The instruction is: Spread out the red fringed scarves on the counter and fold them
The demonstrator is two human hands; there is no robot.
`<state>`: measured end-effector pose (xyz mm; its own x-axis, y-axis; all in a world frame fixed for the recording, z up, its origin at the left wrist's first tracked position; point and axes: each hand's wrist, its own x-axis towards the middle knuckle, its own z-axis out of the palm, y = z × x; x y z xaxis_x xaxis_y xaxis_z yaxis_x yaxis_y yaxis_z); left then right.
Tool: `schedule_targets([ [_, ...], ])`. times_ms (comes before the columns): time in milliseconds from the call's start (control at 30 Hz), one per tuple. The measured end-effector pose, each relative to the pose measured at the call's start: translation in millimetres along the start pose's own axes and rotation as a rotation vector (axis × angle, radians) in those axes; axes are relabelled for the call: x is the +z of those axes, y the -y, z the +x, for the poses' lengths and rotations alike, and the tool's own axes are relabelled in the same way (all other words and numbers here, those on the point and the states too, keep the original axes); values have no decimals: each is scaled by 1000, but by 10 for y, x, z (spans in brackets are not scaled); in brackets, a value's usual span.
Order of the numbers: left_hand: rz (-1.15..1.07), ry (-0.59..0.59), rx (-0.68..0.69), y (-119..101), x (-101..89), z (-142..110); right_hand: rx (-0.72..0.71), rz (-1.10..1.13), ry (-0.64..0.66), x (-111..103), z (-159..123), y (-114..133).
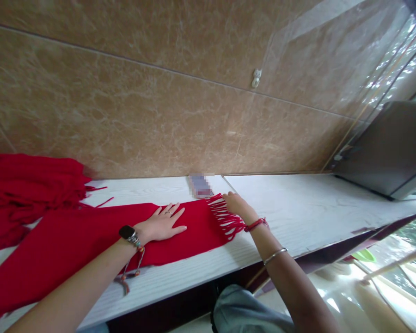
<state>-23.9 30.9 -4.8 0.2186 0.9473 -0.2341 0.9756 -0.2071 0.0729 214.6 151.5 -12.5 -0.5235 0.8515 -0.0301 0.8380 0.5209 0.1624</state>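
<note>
A red scarf (197, 231) with a fringed end lies spread lengthwise on a white wood-grain counter (280, 217). My left hand (161, 224) presses flat on it, fingers spread and nothing gripped. At the scarf's right end, my right hand (238, 206) has its fingers curled together at the far corner of the fringe (225, 217), pinching strands there; the fingertips are partly hidden. Most of the fringe strands fan out to the right on the counter. The scarf's other end runs out of view at lower left.
A bunched red cloth (31, 194) with loose strands lies at the left against the tiled wall (152, 115). A blurred phone-like object (200, 186) sits just behind the scarf. A dark grey box-shaped appliance (384, 148) stands at the right end.
</note>
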Motion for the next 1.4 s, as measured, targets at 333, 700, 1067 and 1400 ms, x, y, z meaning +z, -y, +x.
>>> schedule_targets([
  [333,-1,-6,-6,0,4,-8,-154,76,-52,-157,199,348],
  [700,-15,2,-1,-8,-3,-5,67,24,-50,-14,45,-32],
  [1067,-20,-14,2,23,26,0,-98,77,-128,-60,104,428],
  [1400,-20,-2,4,10,7,-3,29,37,-106,-74,17,146],
])
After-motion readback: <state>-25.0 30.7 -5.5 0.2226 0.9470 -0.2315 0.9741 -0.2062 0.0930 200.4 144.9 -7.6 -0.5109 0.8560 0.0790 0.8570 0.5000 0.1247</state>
